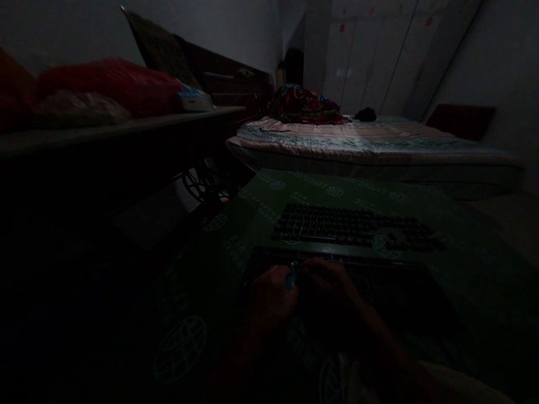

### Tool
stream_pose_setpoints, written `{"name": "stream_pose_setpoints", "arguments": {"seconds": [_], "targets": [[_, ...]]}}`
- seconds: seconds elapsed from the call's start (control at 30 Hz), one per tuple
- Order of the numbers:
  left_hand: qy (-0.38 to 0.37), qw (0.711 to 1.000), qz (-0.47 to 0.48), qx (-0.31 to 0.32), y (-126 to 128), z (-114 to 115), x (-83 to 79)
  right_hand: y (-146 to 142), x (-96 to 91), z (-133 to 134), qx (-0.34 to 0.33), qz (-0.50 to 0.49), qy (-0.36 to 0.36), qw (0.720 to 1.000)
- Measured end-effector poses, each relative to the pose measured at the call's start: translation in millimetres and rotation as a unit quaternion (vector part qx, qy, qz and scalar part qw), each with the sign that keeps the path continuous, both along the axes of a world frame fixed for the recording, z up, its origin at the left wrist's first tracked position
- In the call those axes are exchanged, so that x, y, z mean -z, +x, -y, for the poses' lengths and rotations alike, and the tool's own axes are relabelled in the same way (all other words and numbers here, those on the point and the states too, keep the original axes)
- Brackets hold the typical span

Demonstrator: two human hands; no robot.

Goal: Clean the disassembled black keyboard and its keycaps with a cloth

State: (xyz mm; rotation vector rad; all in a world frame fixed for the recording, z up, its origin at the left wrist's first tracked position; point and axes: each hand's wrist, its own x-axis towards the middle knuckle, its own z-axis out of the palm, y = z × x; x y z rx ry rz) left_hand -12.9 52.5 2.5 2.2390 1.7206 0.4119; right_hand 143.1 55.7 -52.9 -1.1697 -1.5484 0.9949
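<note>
My left hand (273, 292) is closed over the left part of a dark keyboard base (415, 292). A small teal-blue object (291, 276) sticks out of its grip; the kind is not clear in the dim light. My right hand (326, 280) is right beside it, fingers curled in over the base, and what they hold, if anything, is hidden. Beyond the base, black keycaps (324, 220) lie in rows, laid out like a keyboard, on the green printed board (248, 224).
Past the board stands a bed (357, 140) with a bundled colourful blanket (303, 104). To the left, a shelf-like tabletop (168, 119) carries a red plastic bag (109, 84) and a white-blue packet (196, 100). A dark spoked wheel (197, 182) shows below it. The room is very dark.
</note>
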Motion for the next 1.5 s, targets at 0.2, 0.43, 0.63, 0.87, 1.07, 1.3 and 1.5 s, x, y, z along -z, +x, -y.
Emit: {"name": "stream_pose_setpoints", "arguments": {"seconds": [0.2, 0.43, 0.63, 0.87, 1.07, 1.3, 1.5], "targets": [[0.038, 0.999, 0.006, 0.027, -1.9, 1.1, 10.4, 9.5, -0.5, 0.5, -0.012, -0.011, -0.009, 1.0], [0.03, 0.996, 0.028, 0.082, 2.7, 7.4, 10.3, 24.5, -9.2, 0.8, 0.035, -0.037, -0.046, 0.998], [0.024, 0.998, 0.025, 0.052, -1.7, 3.8, 8.7, 19.6, -7.6, 1.7, 0.018, -0.072, -0.051, 0.996], [0.023, 0.999, 0.007, 0.029, -2.5, 2.0, 6.7, 16.9, -12.4, 2.0, -0.015, -0.059, -0.067, 0.996], [0.045, 0.995, 0.03, 0.078, 2.0, 5.0, 10.1, 25.2, -6.3, 0.5, -0.003, -0.054, -0.046, 0.997], [0.087, 0.99, 0.056, 0.091, 2.7, 5.6, 15.8, 25.3, -8.2, 0.7, 0.029, -0.017, -0.012, 0.999], [0.126, 0.984, 0.073, 0.104, 4.3, 4.3, 23.6, 23.4, -3.7, 0.1, 0.027, 0.008, 0.017, 0.999]]}}
